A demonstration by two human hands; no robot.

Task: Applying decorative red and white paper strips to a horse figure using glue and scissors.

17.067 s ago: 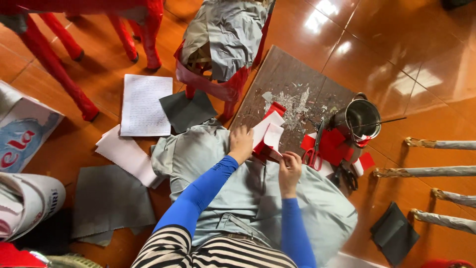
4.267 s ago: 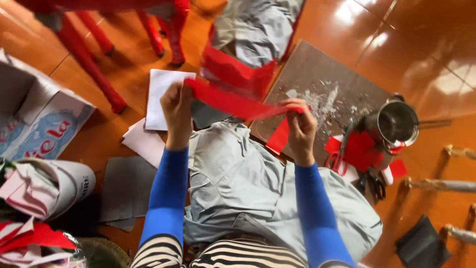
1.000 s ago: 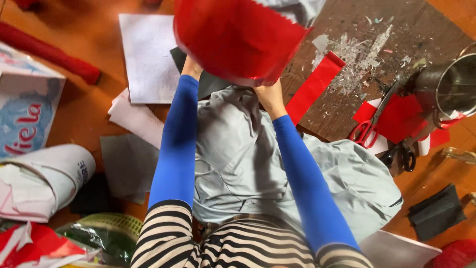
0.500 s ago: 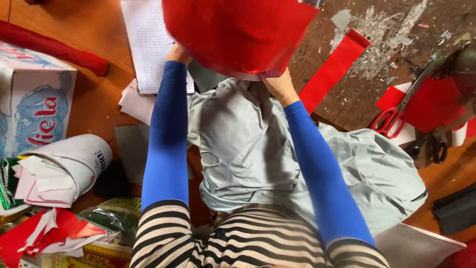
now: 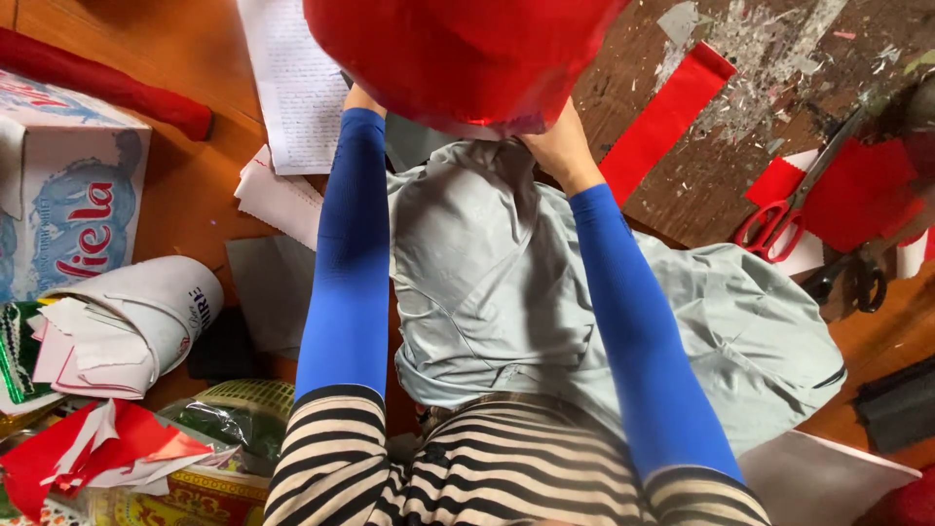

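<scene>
- Your left hand (image 5: pixel 362 97) and right hand (image 5: pixel 555 146) both reach up under a large red sheet (image 5: pixel 458 54), which is raised close to the camera and covers the top centre of the view.
- The red sheet bows downward in a broad curve. Its long axis runs left to right between your two hands, and its rounded lower edge faces your lap.
- Of the left hand only the wrist shows at the sheet's lower left edge. The fingers are hidden behind the sheet, so you cannot tell from this view whether they are clenched or released.
- The right hand meets the sheet's lower right edge. Its back and wrist are visible and it appears to grip the sheet, but the fingertips are covered.
- Both forearms wear blue sleeves (image 5: pixel 346 263) and rise from striped upper sleeves at the bottom edge.
- A pale grey cloth (image 5: pixel 506 292) lies across your lap on the floor, below the sheet and between your arms.
- A red strip (image 5: pixel 667 117) lies slantwise on the dark, scrap-strewn board (image 5: pixel 769 58) at the upper right, its long axis running from upper right to lower left.
- Red-handled scissors (image 5: pixel 779 219) rest at the board's right side, handles toward you, and overlap red paper pieces (image 5: pixel 857 190).
- A written page (image 5: pixel 292 83) lies on the orange floor (image 5: pixel 185 195) at upper left, just beside your left forearm.
- A cardboard box (image 5: pixel 68 185) stands at the left edge, with a rolled white paper (image 5: pixel 146 312) below it.
</scene>
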